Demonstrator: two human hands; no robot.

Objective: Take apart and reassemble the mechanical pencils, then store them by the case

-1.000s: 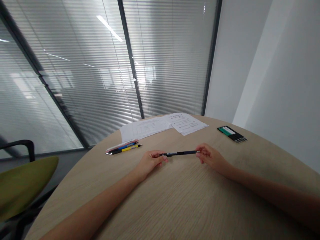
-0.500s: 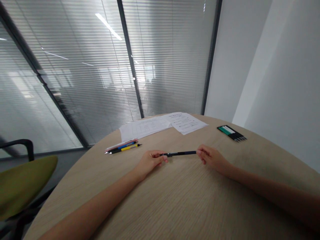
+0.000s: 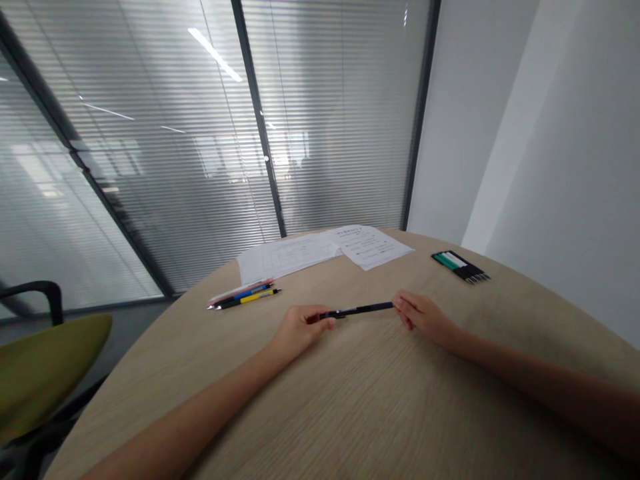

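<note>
A dark pen [image 3: 367, 309] lies nearly level between my two hands, just above or on the wooden table [image 3: 340, 393]; which of these I cannot tell. My left hand [image 3: 303, 327] pinches its left end, where a clip shows by the fingertips. At the other end, the thumb and fingers of my right hand [image 3: 419, 313] are closed on the tip, which they hide. Beyond my left hand lie several pens [image 3: 245, 294], among them a yellow and black one and a blue one.
Printed paper sheets [image 3: 300, 253] lie at the table's far side. A flat pack of black pens with a green and white part [image 3: 460, 266] rests at the right. A green chair [image 3: 50, 373] stands left of the table. Behind are glass panels with blinds [image 3: 340, 133].
The view has shifted slightly. Both hands keep hold of the pen, whose left end sits a little lower than before.
</note>
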